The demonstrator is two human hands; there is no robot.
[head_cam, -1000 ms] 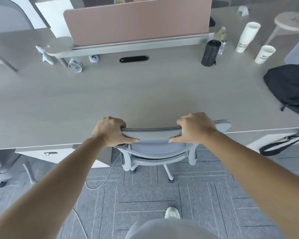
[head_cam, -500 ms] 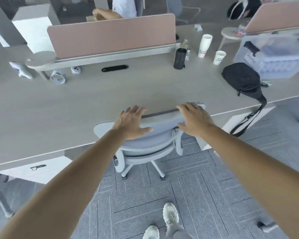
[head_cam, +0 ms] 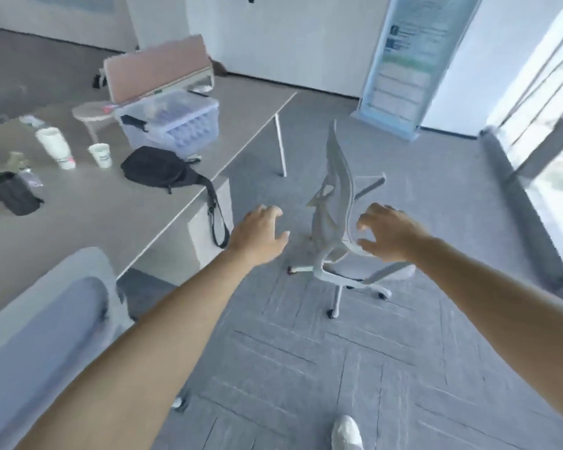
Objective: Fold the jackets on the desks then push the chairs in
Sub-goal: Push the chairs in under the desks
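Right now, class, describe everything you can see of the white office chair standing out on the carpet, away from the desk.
The white office chair has a pale plastic-looking frame, a tall mesh back, a thin armrest, a grey-blue seat and a star base on castors. It stands upright on the grey carpet tiles, apart from the desk, its back toward the desk and its seat pointing away. The left hand and right hand reach toward it with fingers spread; neither grips it.

Open carpet (head_cam: 290, 368) between desk (head_cam: 111, 222) and white chair (head_cam: 335, 203), blocked at lower left by second chair's back (head_cam: 46, 336).
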